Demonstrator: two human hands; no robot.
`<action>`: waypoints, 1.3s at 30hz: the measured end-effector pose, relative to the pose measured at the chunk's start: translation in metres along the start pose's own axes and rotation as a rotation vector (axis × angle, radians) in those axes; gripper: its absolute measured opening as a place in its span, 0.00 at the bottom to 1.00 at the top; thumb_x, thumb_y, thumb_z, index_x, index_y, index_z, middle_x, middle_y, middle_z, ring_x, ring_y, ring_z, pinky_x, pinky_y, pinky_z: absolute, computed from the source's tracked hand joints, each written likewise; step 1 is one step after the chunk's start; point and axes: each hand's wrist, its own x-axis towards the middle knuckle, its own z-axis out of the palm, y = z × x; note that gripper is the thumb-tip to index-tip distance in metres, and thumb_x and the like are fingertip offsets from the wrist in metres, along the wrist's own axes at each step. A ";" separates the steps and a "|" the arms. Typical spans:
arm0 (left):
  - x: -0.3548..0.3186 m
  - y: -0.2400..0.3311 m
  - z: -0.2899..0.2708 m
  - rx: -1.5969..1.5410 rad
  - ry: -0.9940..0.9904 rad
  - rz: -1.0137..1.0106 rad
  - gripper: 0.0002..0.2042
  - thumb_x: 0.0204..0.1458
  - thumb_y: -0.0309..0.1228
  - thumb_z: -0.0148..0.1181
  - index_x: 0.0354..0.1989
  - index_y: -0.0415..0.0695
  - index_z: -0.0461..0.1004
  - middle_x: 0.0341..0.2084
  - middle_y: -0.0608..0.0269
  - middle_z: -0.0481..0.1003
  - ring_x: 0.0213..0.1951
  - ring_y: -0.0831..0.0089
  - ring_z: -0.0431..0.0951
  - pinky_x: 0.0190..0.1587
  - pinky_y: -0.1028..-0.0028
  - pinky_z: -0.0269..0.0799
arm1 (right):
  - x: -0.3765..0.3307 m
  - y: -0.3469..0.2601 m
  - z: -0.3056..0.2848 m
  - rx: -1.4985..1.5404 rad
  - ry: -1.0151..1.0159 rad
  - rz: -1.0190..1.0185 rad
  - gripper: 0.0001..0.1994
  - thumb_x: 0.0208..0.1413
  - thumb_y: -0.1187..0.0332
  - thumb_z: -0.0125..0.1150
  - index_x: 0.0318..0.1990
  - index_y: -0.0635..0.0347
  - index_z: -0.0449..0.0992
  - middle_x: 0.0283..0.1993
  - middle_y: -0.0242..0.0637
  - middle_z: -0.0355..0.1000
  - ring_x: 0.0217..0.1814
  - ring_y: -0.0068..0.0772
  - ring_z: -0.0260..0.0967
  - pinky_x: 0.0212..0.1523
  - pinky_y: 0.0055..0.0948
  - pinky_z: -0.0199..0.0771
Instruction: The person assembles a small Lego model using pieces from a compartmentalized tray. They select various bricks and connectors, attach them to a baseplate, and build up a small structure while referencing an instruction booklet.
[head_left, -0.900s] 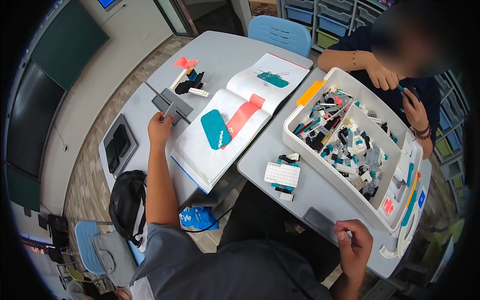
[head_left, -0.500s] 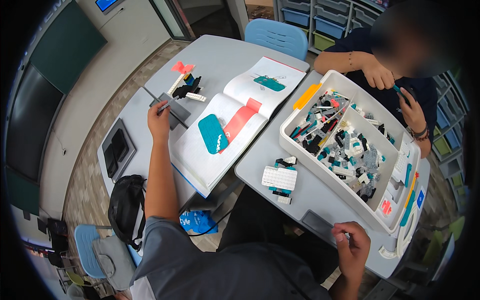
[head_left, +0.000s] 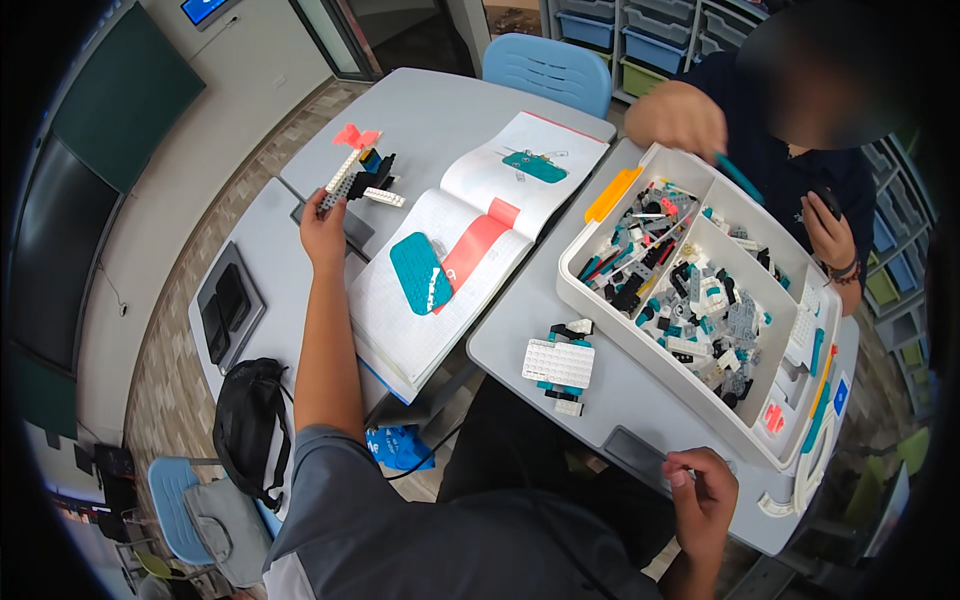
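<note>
L hand [head_left: 322, 236] is pinched shut, thumb + fingers gripping a grey block [head_left: 342, 189]. Block's up on the L desk, right by the white bar of a brick model [head_left: 372, 183] w/ a coral top piece; can't tell if they touch. R hand [head_left: 703, 500] is half curled, thumb close to fingertips, just beside a grey tray [head_left: 635, 450] at the near edge; can't tell if anything small's pinched in it.

Open book [head_left: 480, 240] lies btwn model & box, coral band across the L pg. Printing: teal shape w/ white marks on the L pg, teal drawing w/ small line figs on the R pg, fine print too small to make out. White box [head_left: 655, 350] on R is full of mixed bricks, has a yellow latch [head_left: 613, 195] and, nr its R end, a blue label [head_left: 844, 399] w/ a pale mark. Blue bag [head_left: 400, 449] under the desk has white lettering, partly cut off.

White-topped cart [head_left: 558, 364] sits nr the box's L side. Far L: dark slab w/ black gadgets [head_left: 233, 291] on it, black bag [head_left: 250, 415] below. Co-worker [head_left: 785, 195], upper R, holds a teal rod [head_left: 740, 178], blurred, + a small dark thing.
</note>
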 end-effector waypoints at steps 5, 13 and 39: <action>0.011 -0.005 0.016 0.368 0.007 0.076 0.22 0.54 0.39 0.75 0.54 0.40 0.81 0.42 0.58 0.82 0.42 0.74 0.80 0.44 0.73 0.75 | 0.000 0.003 0.000 -0.016 0.052 -0.004 0.09 0.58 0.78 0.65 0.45 0.67 0.82 0.38 0.42 0.79 0.39 0.32 0.76 0.44 0.28 0.74; 0.028 -0.031 0.012 0.392 -0.087 0.159 0.26 0.54 0.47 0.74 0.50 0.36 0.81 0.37 0.58 0.81 0.38 0.71 0.78 0.44 0.71 0.73 | 0.015 -0.010 -0.008 -0.032 -0.054 -0.025 0.10 0.59 0.77 0.68 0.48 0.63 0.83 0.38 0.39 0.80 0.41 0.33 0.78 0.44 0.30 0.77; -0.080 0.104 -0.017 0.141 -0.159 0.162 0.24 0.68 0.43 0.59 0.66 0.41 0.69 0.55 0.63 0.72 0.54 0.76 0.71 0.57 0.73 0.64 | 0.182 0.021 -0.086 -1.237 -0.045 -0.110 0.15 0.54 0.71 0.65 0.50 0.53 0.85 0.46 0.38 0.82 0.54 0.41 0.74 0.56 0.42 0.72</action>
